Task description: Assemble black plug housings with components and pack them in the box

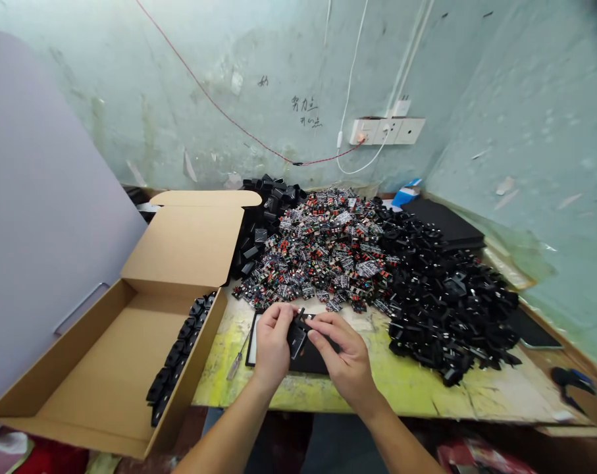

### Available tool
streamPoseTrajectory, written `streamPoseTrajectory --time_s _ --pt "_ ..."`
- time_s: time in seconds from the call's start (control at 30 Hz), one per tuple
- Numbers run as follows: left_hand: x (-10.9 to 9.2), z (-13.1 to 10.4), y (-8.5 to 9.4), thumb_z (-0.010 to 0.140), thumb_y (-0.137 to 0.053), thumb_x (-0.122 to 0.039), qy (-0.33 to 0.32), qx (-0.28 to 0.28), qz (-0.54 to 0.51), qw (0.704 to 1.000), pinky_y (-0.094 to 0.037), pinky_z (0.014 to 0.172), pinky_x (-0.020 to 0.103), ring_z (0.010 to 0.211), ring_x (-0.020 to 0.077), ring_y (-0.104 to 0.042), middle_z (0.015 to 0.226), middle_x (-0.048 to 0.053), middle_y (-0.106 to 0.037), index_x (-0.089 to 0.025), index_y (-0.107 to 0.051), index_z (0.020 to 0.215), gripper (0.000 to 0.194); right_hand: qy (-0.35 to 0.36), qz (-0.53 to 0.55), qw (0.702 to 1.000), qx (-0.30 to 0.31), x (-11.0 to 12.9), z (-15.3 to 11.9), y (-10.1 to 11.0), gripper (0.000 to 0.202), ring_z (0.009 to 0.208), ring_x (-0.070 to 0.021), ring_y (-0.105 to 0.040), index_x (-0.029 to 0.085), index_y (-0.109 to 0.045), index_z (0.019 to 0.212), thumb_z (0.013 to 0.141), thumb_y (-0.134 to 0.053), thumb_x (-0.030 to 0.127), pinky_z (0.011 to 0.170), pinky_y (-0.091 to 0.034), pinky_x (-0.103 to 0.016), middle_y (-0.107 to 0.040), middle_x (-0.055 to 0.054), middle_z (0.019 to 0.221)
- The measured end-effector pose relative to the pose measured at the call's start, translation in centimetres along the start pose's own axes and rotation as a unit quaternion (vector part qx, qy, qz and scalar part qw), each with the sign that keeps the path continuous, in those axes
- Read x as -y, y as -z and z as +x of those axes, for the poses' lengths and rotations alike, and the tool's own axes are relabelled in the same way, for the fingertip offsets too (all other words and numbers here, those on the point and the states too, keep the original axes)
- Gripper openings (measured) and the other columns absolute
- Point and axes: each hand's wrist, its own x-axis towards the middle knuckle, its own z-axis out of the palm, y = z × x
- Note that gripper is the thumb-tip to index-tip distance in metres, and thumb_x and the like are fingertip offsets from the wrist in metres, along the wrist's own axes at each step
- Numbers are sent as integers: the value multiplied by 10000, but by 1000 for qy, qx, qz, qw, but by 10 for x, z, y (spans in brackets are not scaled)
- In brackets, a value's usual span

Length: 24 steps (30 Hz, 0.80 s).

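Note:
Both hands meet over a dark flat mat (311, 362) near the table's front edge. My left hand (273, 339) grips a small black plastic housing (298, 337) from its left side, thumb on top. From the right, my right hand (342, 352) closes thumb and fingers on the upper right of the same piece. Details inside the housing are too small to make out. Just left of the mat lies a thin screwdriver (235, 364). Beyond my fingers spreads a large heap of small circuit boards (328, 250).
An open cardboard box (95, 355) at the left holds a row of black assembled units (180, 355). Black plastic cases (259, 230) are piled behind it. A heap of black plug parts (446, 296) covers the right side. Sockets (389, 131) are on the wall.

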Motion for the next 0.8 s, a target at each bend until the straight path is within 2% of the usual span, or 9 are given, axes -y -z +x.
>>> streamPoseTrajectory --time_s 0.17,0.37,0.53,0.7,0.8 --pt "0 -2 0 841 -787 -569 26 1 -39 999 -424 580 244 582 114 -507 711 -16 -628 -192 -711 835 385 -11 -1 1000 -21 1 -4 -6 229 972 -216 -713 304 -819 1170 1019 -662 234 856 -613 -360 -728 -57 1054" --pt "-7 -8 1 894 -747 -538 -58 -5 11 998 -433 691 271 727 170 -551 775 22 -651 -197 -740 820 349 -22 9 998 -52 4 -14 -12 233 886 -200 -679 315 -807 1173 1014 -668 218 755 -593 -332 -692 -43 985" --pt "-7 -13 5 932 -679 -589 -125 0 51 991 -449 774 320 803 226 -586 839 62 -687 -211 -781 875 396 -17 25 998 -64 9 -19 -16 271 858 -184 -670 330 -794 1195 1014 -656 181 736 -590 -313 -669 -35 980" --pt "-1 -12 9 979 -601 -609 -162 47 49 984 -480 919 373 981 287 -633 1035 103 -710 -232 -777 1082 428 21 21 997 -65 9 -14 -15 312 1016 -219 -695 336 -776 1216 1005 -646 146 859 -601 -357 -693 -54 1100" --pt "-9 -7 14 971 -663 -526 -142 135 99 976 -467 1009 385 1078 300 -623 1172 107 -696 -254 -730 1308 439 28 0 997 -69 1 -9 -8 335 1063 -229 -695 337 -761 1243 1009 -635 133 895 -599 -374 -694 -60 1143"
